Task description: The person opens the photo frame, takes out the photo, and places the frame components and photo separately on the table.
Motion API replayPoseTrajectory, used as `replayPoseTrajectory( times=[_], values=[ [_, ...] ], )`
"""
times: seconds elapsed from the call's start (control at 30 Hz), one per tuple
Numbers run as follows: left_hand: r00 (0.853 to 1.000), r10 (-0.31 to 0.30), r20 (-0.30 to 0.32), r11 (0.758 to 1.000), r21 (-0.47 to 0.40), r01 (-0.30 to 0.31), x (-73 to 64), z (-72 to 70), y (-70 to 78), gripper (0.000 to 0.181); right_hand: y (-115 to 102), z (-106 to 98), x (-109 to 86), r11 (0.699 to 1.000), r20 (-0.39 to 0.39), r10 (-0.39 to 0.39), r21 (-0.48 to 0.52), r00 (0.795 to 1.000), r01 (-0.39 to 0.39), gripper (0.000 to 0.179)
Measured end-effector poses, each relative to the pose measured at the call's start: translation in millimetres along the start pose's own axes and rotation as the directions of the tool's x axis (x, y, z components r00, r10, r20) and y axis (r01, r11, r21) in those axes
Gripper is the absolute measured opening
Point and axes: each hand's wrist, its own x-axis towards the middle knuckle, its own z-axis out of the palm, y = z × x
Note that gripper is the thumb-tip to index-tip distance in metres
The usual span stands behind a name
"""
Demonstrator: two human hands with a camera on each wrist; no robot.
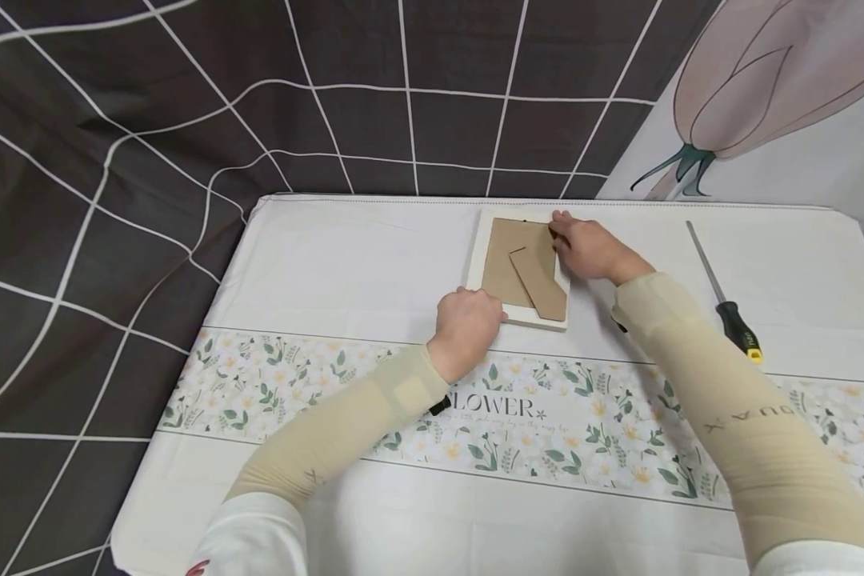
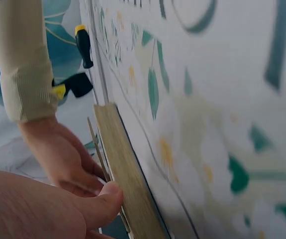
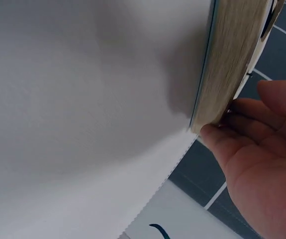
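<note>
A picture frame [image 1: 477,264] with a pale border lies on the table, its brown backing board [image 1: 504,264] facing up. A folding stand leg [image 1: 538,284] slants across that board. At the near left corner my left hand [image 1: 468,324] grips the frame, and in the left wrist view its thumb [image 2: 110,196] presses the wood-grained side. My right hand [image 1: 590,248] holds the far right corner, fingers bent over the border. The right wrist view shows these fingers [image 3: 232,144] at the end of the frame's side [image 3: 232,59]; some fingertips are hidden behind it.
Right of the frame lies a screwdriver [image 1: 736,324] with a black and yellow handle, its shaft pointing away. A white cloth [image 1: 346,264] with a printed flower band covers the table. Dark cloth with white grid lines [image 1: 446,88] hangs behind and at the left.
</note>
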Motion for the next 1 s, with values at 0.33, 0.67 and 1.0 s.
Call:
replayPoseTrajectory(
  times=[0.33, 0.67, 1.0],
  values=[
    [0.996, -0.016, -0.083, 0.998, 0.064, 0.022, -2.7, 5.2, 13.7, 0.041, -1, -4, 7.1, 1.0, 0.009, 0.02, -0.002, 1.0, -0.02, 0.045],
    [0.986, -0.039, -0.163, 0.991, 0.119, 0.059, -4.3, 9.6, 16.1, 0.046, 7, 1, 8.1, 0.999, -0.004, -0.011, -0.032, 1.0, 0.011, 0.045],
    [0.988, -0.035, -0.152, 0.993, 0.104, 0.051, -2.5, 8.3, 15.4, 0.051, 11, 4, 8.0, 0.998, -0.038, -0.04, -0.043, 0.998, 0.039, 0.044]
  ],
)
